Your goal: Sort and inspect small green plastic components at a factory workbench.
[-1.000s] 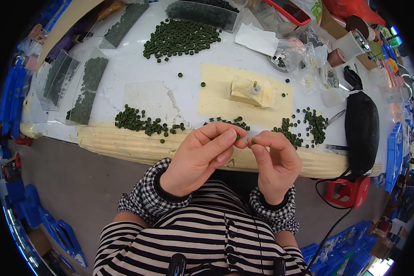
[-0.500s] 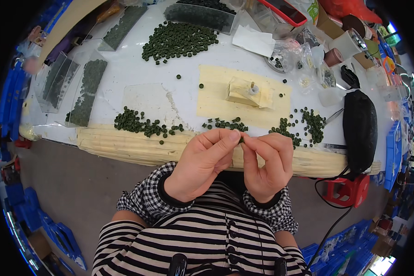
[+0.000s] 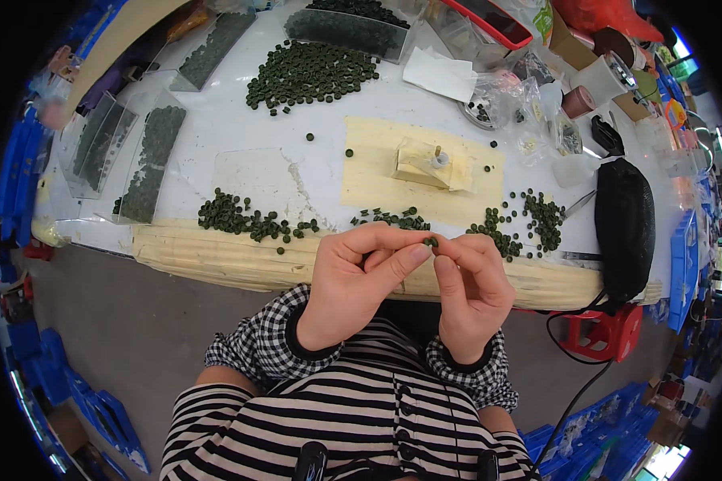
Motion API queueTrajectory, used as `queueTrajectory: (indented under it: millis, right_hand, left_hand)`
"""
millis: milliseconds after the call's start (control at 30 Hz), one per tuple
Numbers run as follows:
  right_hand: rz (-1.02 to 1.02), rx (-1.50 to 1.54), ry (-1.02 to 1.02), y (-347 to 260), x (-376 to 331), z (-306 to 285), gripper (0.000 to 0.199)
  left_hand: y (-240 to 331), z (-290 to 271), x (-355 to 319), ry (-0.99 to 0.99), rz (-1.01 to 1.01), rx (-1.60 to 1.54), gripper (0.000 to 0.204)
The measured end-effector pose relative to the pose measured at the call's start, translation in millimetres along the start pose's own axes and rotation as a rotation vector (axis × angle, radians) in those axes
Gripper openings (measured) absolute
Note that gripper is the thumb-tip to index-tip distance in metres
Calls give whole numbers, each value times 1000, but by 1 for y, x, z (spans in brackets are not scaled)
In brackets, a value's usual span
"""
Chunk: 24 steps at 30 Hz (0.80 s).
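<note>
A small round dark green piece [image 3: 431, 241] sits where the fingertips of both hands meet, above the table's near edge. My left hand [image 3: 363, 276] pinches it from the left with thumb and forefinger. From the right, my right hand [image 3: 475, 293] closes on it, its forefinger against the piece and its thumb lower down. Just beyond the fingers lies a short row of similar green pieces [image 3: 393, 219]. Another loose heap [image 3: 493, 230] is beside my right hand, and one more pile [image 3: 249, 220] lies left of my left hand. The fingers partly cover the held piece.
A block with a small upright post [image 3: 429, 164] stands on a yellow sheet [image 3: 365, 188]. Behind are a large green heap [image 3: 313, 72] and clear trays [image 3: 156, 164] of pieces. At right are tweezers [image 3: 579, 204], a black pouch [image 3: 624, 232], plastic bags and a red-cased phone [image 3: 493, 20].
Both hands have shifted slightly to the right. The left thumb has drawn down a little from the fingertips, and the green piece shows more fully between them.
</note>
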State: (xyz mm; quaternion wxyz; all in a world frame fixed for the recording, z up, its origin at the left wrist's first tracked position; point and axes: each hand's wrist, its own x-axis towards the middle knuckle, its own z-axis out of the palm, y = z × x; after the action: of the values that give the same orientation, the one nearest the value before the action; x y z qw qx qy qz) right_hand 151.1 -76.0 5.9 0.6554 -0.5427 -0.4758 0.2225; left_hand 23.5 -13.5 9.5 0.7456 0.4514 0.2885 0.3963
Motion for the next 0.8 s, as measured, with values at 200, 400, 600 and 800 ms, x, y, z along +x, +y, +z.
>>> queueTrajectory:
  millis: [200,400,600,800]
  right_hand:
    - [-63,-62,-66,2,-2,-3,25]
    - [-324,-245,-193,3,8,-9,31]
    - [-206,-121,-236,5,5,-14,34]
    - [-364,-327,-272,-2,7,-15,35]
  left_hand:
    - [3,-4,0,17,-7,117,16]
    - [13,-17,3,-95,-42,168,10]
    - [22,-14,5,-107,420,704,16]
    - [19,-29,17,-294,86,356,14]
